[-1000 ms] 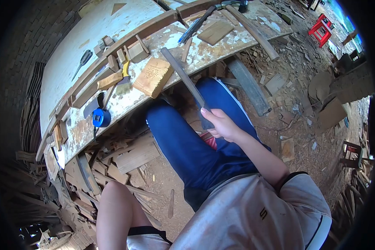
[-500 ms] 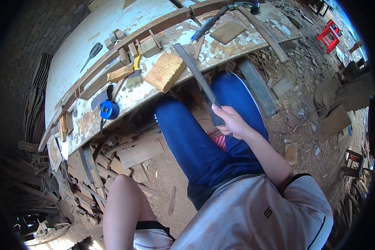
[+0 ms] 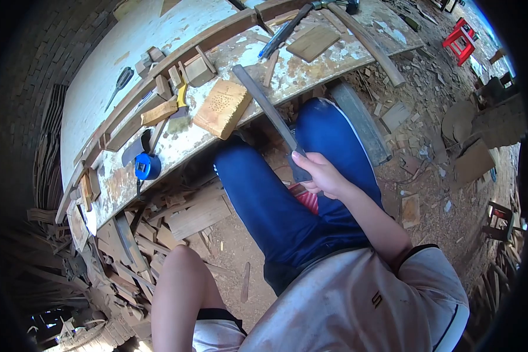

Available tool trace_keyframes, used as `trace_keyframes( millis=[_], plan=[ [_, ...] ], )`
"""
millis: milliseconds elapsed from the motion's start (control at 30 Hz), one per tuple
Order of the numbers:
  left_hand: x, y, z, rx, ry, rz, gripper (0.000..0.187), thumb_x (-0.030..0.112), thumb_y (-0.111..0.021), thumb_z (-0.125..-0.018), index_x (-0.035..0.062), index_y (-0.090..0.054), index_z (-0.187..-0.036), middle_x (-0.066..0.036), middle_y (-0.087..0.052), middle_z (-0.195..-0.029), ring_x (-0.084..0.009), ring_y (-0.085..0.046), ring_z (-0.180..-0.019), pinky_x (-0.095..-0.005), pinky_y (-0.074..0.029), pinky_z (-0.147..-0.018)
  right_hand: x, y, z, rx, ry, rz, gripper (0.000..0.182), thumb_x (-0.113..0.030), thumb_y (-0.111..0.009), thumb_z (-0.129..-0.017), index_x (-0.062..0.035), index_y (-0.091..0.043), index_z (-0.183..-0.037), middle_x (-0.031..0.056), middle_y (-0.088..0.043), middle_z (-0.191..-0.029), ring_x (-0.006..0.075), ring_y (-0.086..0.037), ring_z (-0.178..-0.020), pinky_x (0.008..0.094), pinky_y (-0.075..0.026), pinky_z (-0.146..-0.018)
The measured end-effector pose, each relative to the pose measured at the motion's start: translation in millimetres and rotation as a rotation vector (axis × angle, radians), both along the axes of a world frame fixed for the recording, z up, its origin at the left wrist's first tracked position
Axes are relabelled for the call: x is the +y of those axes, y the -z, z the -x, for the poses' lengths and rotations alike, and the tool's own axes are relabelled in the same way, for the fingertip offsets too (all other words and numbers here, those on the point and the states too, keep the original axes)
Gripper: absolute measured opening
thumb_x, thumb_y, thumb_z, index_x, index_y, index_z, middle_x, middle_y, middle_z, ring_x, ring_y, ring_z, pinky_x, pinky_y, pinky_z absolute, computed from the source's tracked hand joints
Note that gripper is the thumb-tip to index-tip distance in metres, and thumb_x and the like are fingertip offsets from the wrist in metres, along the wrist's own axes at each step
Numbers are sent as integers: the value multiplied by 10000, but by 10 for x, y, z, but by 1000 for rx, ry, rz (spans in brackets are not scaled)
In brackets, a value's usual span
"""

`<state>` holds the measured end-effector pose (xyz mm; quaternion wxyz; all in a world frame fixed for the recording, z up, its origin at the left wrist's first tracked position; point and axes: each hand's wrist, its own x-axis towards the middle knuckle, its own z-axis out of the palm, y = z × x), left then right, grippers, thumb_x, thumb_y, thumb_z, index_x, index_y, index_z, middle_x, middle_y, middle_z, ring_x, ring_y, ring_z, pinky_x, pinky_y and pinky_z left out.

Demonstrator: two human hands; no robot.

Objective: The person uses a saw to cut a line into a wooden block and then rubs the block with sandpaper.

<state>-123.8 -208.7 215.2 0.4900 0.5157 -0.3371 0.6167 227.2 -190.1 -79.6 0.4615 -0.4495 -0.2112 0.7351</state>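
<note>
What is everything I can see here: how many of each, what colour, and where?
Long bar: one, dark grey, in the right hand
Wooden block: one, light brown, middle of the bench's near edge
Brush: one, yellow-handled, left of the block
Tape measure: one, blue, bench's near edge, further left
Hammer: one, dark-handled, far right on the bench
Flat board: one, brown, beside the hammer
Workbench: one, worn white and brown, across the top
Wood scraps: many, mostly brown, on the floor
Stool: one, red, upper right
Trousers: one pair, blue, centre
Shirt: one, pale, bottom
Right hand: one, bare, around the bar's near end
Left arm: one, bare, bottom left; its hand is out of view
</note>
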Motion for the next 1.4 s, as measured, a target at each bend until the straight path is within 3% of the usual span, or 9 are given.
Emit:
trace_keyframes(
  millis=[400, 500, 600, 667, 700, 800, 933, 1067, 1400],
  plan=[
    [197, 129, 203, -103, -95, 113, 219, 210, -911, -842, 128, -740, -952, 111, -574, -606, -9, -572, -541, -148, -517, -644, -40, -28, 124, 31, 23, 4, 371, -422, -516, -1238, -135, -523, -1003, -58, -435, -681, 30, -325, -483, 251, -212, -430],
    [598, 313, 141, -36, -400, 233, 224, 222, -918, -839, 133, -740, -941, 118, -567, -590, -2, -565, -528, -138, -512, -631, -52, -27, 187, 57, 55, -15, 427, -458, -545, -1222, -121, -523, -960, -45, -452, -662, 33, -319, -466, 265, -221, -419],
    [1216, 666, -234, 421, -1026, 318, 275, 296, -836, -990, 52, -732, -1064, -6, -632, -735, -125, -644, -686, -263, -541, -693, -62, -29, 222, 84, 46, -16, 391, -433, -542, -1228, -139, -527, -970, -56, -448, -672, 32, -318, -464, 264, -212, -421],
    [1638, 931, -507, 651, -941, 396, 311, 258, -623, -1145, -10, -780, -1165, -82, -720, -830, -213, -738, -816, -352, -579, -803, -68, -84, 262, 92, 65, -23, 362, -408, -543, -1230, -147, -532, -980, -64, -441, -677, 30, -317, -463, 263, -206, -422],
    [1787, 1118, -612, 904, -1142, 573, 317, 257, -656, -1109, 0, -791, -1233, -109, -777, -950, -231, -760, -899, -372, -592, -907, -68, -113, 281, 95, 74, -29, 347, -395, -543, -1231, -151, -535, -985, -69, -437, -679, 30, -317, -463, 262, -204, -422],
    [1965, 1591, -930, 1199, -1288, 191, 628, 391, -863, -938, 5, -704, -1406, -172, -745, -1313, -306, -710, -1245, -461, -548, -1111, -75, -199, 295, 59, 90, -52, 309, -366, -546, -1231, -152, -551, -1008, -76, -431, -683, 30, -316, -462, 261, -202, -421],
    [2060, 2158, -1154, 1182, -1316, 133, 836, 320, -950, -840, 26, -616, -1547, -190, -676, -1482, -359, -660, -1379, -480, -525, -1181, -66, -289, 220, 32, 107, -133, 230, -314, -528, -1236, -136, -595, -1107, -78, -460, -727, 19, -323, -480, 249, -199, -428],
    [2063, 2260, -1264, 1219, -1458, 32, 874, 285, -937, -851, 36, -566, -1602, -225, -710, -1393, -408, -702, -1301, -467, -555, -1139, 2, -518, 143, 3, 138, -172, 198, -286, -514, -1238, -136, -613, -1153, -82, -469, -740, 11, -331, -496, 234, -209, -438],
    [2093, 2146, -1183, 1179, -1282, 155, 1031, 263, -946, -830, 20, -450, -1701, -239, -724, -1350, -378, -731, -1253, -472, -561, -1123, 8, -545, 15, -400, 186, -389, 261, -259, -491, -1245, -63, -659, -1204, -43, -549, -774, 34, -404, -529, 238, -303, -477]
  ],
)
